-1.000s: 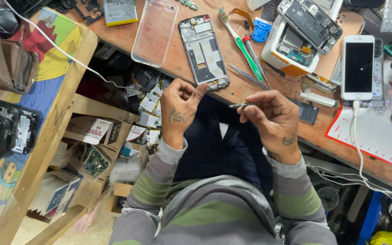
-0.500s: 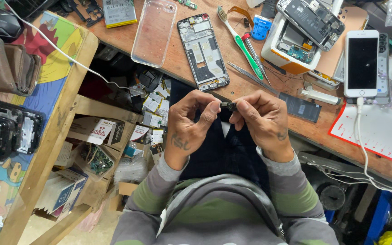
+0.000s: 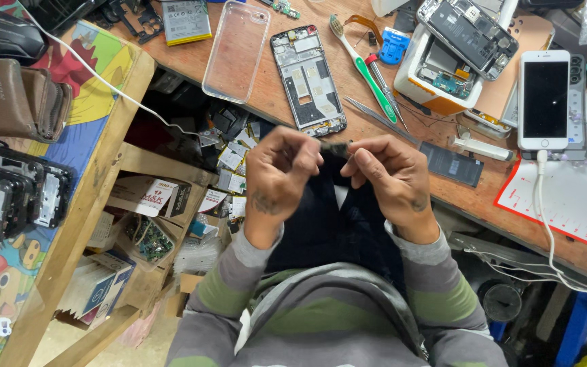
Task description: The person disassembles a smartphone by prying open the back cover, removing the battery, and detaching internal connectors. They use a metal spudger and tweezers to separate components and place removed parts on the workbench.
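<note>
Cluttered wooden workbench (image 3: 191,64); above the lap, left hand (image 3: 276,180) and right hand (image 3: 388,180) pinch a small dark part (image 3: 336,147), blurred, seemingly light and delicate, best gripped by its ends.

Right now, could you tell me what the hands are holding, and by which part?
Both hands, left hand and right hand, pinch a small dark part by its two ends; what it is cannot be told.
</note>
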